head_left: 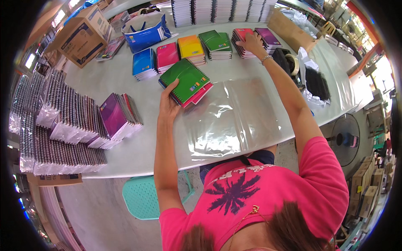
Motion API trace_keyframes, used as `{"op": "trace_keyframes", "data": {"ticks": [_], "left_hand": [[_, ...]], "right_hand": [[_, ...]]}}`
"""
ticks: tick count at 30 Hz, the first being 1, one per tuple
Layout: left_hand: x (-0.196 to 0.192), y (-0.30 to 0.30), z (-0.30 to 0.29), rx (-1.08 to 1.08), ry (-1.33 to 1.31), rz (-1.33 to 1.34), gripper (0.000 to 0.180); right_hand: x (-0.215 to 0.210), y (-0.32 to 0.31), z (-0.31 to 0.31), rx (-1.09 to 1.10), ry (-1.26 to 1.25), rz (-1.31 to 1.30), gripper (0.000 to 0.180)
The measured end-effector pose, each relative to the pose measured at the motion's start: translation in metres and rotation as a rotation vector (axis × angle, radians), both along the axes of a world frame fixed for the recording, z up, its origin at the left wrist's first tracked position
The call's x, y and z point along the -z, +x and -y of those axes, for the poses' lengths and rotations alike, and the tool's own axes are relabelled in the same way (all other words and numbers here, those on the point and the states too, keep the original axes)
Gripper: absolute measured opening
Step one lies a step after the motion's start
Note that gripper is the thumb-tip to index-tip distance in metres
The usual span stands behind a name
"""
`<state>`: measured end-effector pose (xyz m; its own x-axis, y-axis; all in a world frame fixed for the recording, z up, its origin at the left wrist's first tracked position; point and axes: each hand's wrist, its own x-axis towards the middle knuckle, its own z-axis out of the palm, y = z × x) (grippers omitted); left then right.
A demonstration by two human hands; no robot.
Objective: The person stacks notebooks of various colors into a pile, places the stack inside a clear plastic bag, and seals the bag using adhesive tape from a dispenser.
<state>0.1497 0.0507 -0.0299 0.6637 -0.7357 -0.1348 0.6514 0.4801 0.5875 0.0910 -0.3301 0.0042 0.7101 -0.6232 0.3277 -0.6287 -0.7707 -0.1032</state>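
Observation:
My left hand point(169, 98) grips a small fanned stack of spiral notebooks, with a green notebook point(184, 80) on top and a pink one point(201, 94) showing below. My right hand point(253, 45) reaches far to the right, its fingers closed over the top of a red notebook point(243, 33) pile. Left of that pile stand notebook piles in a row: green point(215, 41), yellow point(191, 45), pink point(167, 54) and blue point(143, 60). A purple notebook pile point(269, 36) adjoins the red one on the right.
Clear plastic sheets point(230, 121) lie before me. Plastic-wrapped notebooks point(77, 113) crowd the left side. At the back are a cardboard box point(83, 35), a blue bag point(146, 33) and tall page stacks point(222, 11). A tape dispenser point(289, 62) sits at right; a green stool point(142, 196) stands below.

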Motion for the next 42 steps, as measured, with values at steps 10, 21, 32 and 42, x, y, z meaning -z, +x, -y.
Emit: {"op": "trace_keyframes", "data": {"ticks": [10, 21, 32, 42], "left_hand": [[-0.005, -0.003, -0.004, -0.029, 0.018, 0.033, 0.042], [-0.01, -0.012, 0.002, 0.07, -0.137, 0.049, 0.061], [-0.011, -0.028, 0.011, 0.149, -0.007, 0.005, 0.047], [-0.008, -0.023, 0.008, 0.075, 0.007, -0.029, 0.043]], "right_hand": [[-0.014, 0.01, -0.021, -0.111, -0.29, -0.092, 0.042], [-0.082, -0.028, -0.147, -1.108, 0.493, 0.527, 0.035], [-0.022, -0.037, -0.167, -1.292, 0.437, 0.281, 0.029], [-0.026, -0.047, -0.16, -1.063, 0.413, 0.405, 0.029]]}}
